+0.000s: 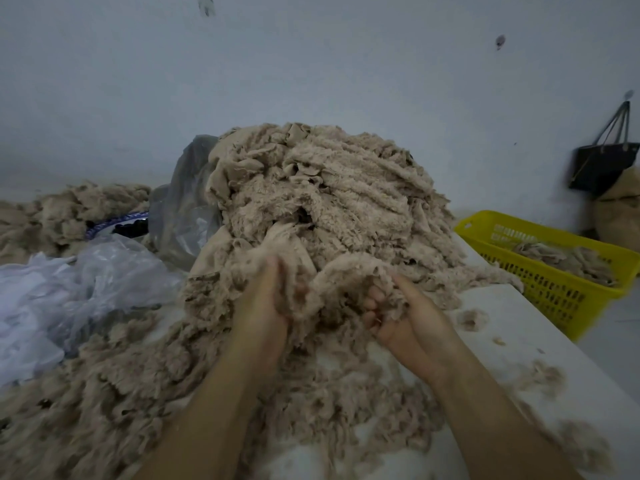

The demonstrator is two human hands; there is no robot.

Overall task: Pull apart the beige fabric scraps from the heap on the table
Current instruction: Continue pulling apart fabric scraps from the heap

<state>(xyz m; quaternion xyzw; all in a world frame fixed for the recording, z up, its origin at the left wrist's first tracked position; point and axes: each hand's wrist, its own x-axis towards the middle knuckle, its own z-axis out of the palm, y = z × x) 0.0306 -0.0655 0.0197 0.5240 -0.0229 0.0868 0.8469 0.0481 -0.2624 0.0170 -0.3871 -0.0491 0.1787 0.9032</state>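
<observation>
Bare forearms point(214, 393) enter from the bottom edge and both hands meet at centre frame, low on the front of the heap point(329, 188). Left hand point(266, 303) is thumb-up with fingers curled into a fluffy beige scrap point(332, 289). Right hand point(408, 323) is palm-up, fingers bent and clutching the same scrap from the other side, so the scrap sags in a short bridge between them. The heap is a big rounded mound of beige fabric scraps at frame centre on the white worktop point(512, 327): fuzzy fleece-like pile, ragged frayed edges, some flat smooth pieces showing at top and left, dark gaps between layers. Loose beige fluff point(104, 410) spreads over the lower left and under the arms, with small tufts point(471, 318) at right. A clear plastic bag point(86, 282) lies crumpled at left and a grey bag point(187, 202) leans on the heap's left side. A second beige pile point(69, 213) sits far left. A yellow basket point(554, 296) at right holds a few scraps, and a black handbag point(602, 164) hangs on the wall point(311, 64) above it.
</observation>
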